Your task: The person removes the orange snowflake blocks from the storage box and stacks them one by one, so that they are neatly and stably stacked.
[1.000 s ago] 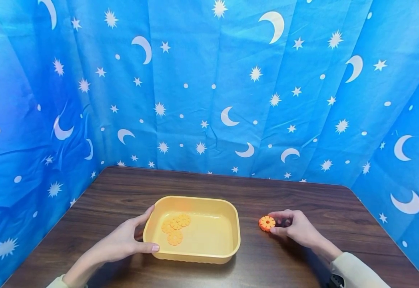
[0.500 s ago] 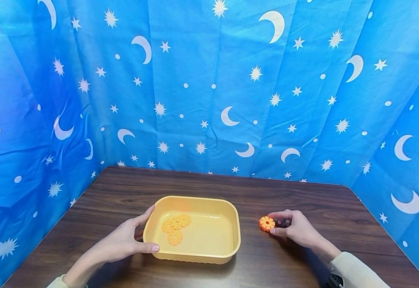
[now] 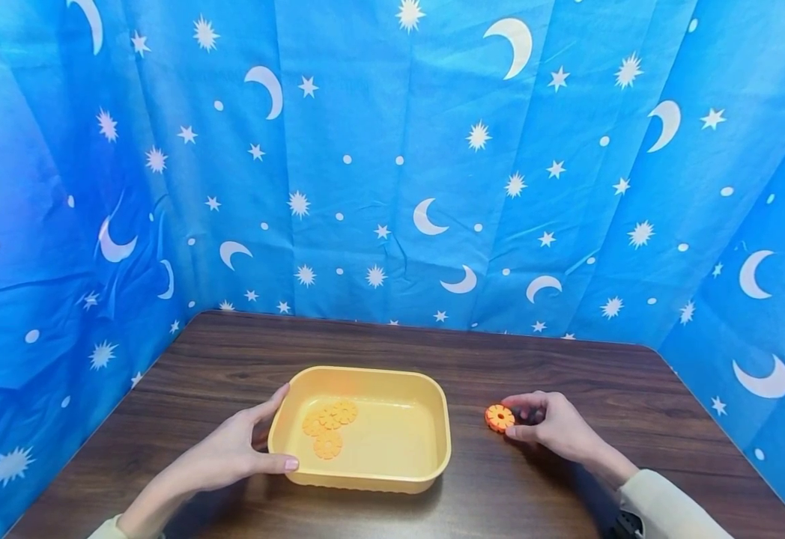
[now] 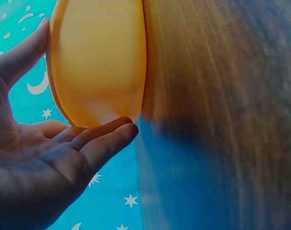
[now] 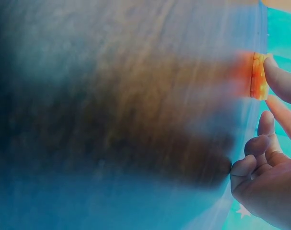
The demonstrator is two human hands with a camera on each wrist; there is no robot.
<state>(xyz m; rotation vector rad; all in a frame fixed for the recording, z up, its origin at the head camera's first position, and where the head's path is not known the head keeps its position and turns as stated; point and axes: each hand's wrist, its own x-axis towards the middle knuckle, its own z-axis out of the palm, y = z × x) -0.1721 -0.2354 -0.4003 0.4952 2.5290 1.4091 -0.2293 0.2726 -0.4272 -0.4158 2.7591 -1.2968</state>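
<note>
A shallow yellow plastic tray [image 3: 399, 442] with rounded corners stands on the table. My left hand [image 3: 231, 449] holds its left end, thumb on the near rim and fingers along the far left side. In the left wrist view, fingertips lie against the end wall of the tray [image 4: 102, 62]. Several light-orange notched discs [image 3: 328, 445] lie inside toward the left. Right of the tray, my right hand [image 3: 561, 430] pinches a small stack of orange notched discs [image 3: 500, 418] between thumb and index finger. The right wrist view shows that stack [image 5: 259, 79] edge-on at the tabletop, other fingers curled below.
The dark wood-grain table [image 3: 244, 352] has rounded far corners. A blue curtain [image 3: 379, 150] with white moons and stars hangs behind it and along both sides. A dark band [image 3: 628, 525] shows at the right sleeve.
</note>
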